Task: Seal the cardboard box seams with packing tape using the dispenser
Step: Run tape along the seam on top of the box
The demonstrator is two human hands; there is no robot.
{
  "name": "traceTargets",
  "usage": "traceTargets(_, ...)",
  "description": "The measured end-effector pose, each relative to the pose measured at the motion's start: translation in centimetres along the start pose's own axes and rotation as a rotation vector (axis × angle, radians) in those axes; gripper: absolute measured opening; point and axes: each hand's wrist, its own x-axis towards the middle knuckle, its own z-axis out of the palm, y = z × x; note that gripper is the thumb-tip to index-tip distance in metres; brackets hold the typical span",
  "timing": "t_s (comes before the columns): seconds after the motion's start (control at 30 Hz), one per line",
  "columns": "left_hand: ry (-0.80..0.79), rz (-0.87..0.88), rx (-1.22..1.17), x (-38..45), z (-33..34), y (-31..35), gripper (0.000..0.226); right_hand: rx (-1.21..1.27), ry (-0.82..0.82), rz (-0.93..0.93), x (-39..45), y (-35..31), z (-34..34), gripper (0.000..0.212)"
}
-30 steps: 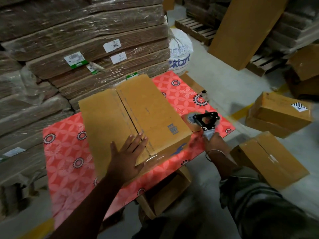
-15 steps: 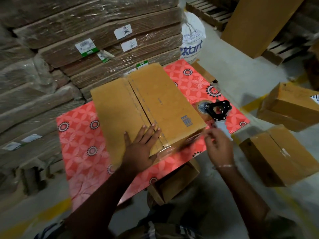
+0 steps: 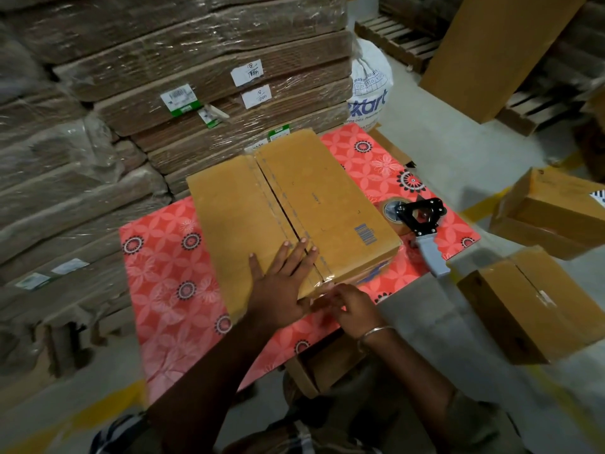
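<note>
Big stacks of flat cardboard [image 3: 183, 103] wrapped in shiny plastic fill the back and left. In front of them sits a table with a red flowery cloth [image 3: 170, 290]. A brown cardboard box [image 3: 327, 204] lies closed on the cloth, with clear tape [image 3: 281, 217] running along its middle seam. More brown boxes [image 3: 530, 306] sit on the floor to the right. The left hand [image 3: 281, 283] lies flat on top of the box near the close edge, fingers straight and spread. The right hand [image 3: 352, 306] touches the tape end at the box's front edge; its fingers are blurry, so I cannot tell its grip. The tape dispenser [image 3: 420, 224] rests on the cloth just right of the box, no hand on it
</note>
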Motion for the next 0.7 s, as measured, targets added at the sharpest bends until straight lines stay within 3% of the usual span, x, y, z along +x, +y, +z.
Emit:
traceTargets(0.17, 0.001, -0.001, -0.016, 0.0, 0.2, -0.1, 0.104, -0.074, 0.267, -0.195, -1.6, -2.7, -2.6, 0.018)
traceTargets(0.27, -0.029, 0.005, -0.099, 0.1, -0.1, -0.3, 0.108, -0.143, 0.243, -0.342, -0.5, -4.4, -2.8, 0.036)
traceTargets(0.37, -0.093, 0.032, -0.329, 0.0, -1.4, -1.7, 0.123, -0.163, 0.277, -0.343, 1.3, -4.6, -3.4, 0.043)
traceTargets(0.47, 0.020, -0.012, -0.693, -0.7, -2.6, -4.6, 0.119, -0.202, 0.405, -0.234, 3.5, -4.2, -6.3, 0.041)
traceTargets(0.57, 0.290, -0.277, -0.865, -1.6, -1.7, -8.4, 0.105, -0.347, 0.438, -0.002, 7.1, -2.4, -9.3, 0.053)
traceTargets(0.63, 0.350, -0.523, -0.988, -1.8, -0.7, -10.3, 0.104, -0.394, 0.370, 0.178, 9.5, -1.2, -10.4, 0.074)
traceTargets(0.7, 0.306, -0.679, -1.153, -1.8, 0.0, -11.4, 0.106, -0.340, 0.248, 0.307, 11.2, -1.4, -10.6, 0.089)
